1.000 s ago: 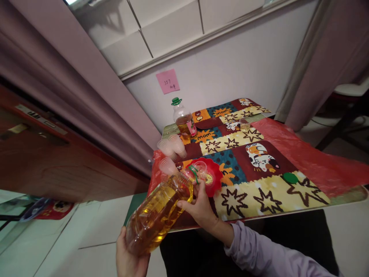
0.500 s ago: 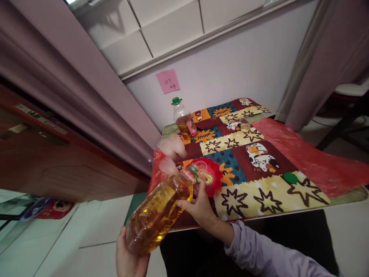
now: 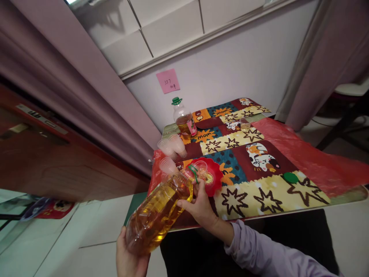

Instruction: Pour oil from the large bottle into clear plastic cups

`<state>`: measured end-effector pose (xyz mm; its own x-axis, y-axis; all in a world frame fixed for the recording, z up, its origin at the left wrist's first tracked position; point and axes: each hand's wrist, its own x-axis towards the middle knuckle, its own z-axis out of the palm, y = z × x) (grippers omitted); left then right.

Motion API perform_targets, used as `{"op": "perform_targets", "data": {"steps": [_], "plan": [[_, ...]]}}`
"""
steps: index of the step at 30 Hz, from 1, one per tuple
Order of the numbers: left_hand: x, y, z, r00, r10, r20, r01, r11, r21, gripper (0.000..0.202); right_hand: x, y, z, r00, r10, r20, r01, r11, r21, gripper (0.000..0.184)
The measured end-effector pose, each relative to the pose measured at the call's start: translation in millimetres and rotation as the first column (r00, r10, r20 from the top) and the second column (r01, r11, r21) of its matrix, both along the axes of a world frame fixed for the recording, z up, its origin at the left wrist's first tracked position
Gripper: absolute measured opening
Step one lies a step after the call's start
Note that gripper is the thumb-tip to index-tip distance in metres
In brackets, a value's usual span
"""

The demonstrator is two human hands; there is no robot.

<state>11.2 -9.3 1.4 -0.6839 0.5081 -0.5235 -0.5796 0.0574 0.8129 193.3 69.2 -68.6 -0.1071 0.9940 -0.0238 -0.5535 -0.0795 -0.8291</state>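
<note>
A large clear bottle of yellow oil point(image 3: 158, 211) is tilted, its open neck pointing at a small clear cup point(image 3: 201, 168) that stands in a red dish point(image 3: 215, 177). My left hand point(image 3: 128, 259) cups the bottle's base from below. My right hand point(image 3: 198, 207) grips the bottle near its shoulder, fingers wrapped round it. The bottle's green cap point(image 3: 290, 177) lies apart on the patterned cloth point(image 3: 259, 196), to the right.
A smaller bottle with a green cap point(image 3: 183, 119) stands at the table's back. Stacked clear cups point(image 3: 172, 146) lie at the left edge, one more cup point(image 3: 245, 124) further back. Red plastic sheet point(image 3: 317, 157) covers the right side. A wooden door point(image 3: 43, 154) is left.
</note>
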Motion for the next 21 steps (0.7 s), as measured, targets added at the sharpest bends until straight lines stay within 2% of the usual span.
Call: {"op": "perform_targets", "data": {"steps": [9, 21], "plan": [[-3.1, 0.0, -4.0, 1.000, -0.016, -0.017, 0.015, 1.000, -0.014, 0.032, -2.0, 0.9, -4.9, 1.000, -0.010, 0.005, 0.010, 1.000, 0.010, 0.076], [3.1, 3.2, 0.7, 1.000, 0.010, 0.002, -0.010, 1.000, -0.008, 0.034, -0.4, 1.3, -2.1, 1.000, -0.015, 0.027, 0.014, 1.000, 0.021, 0.073]]}}
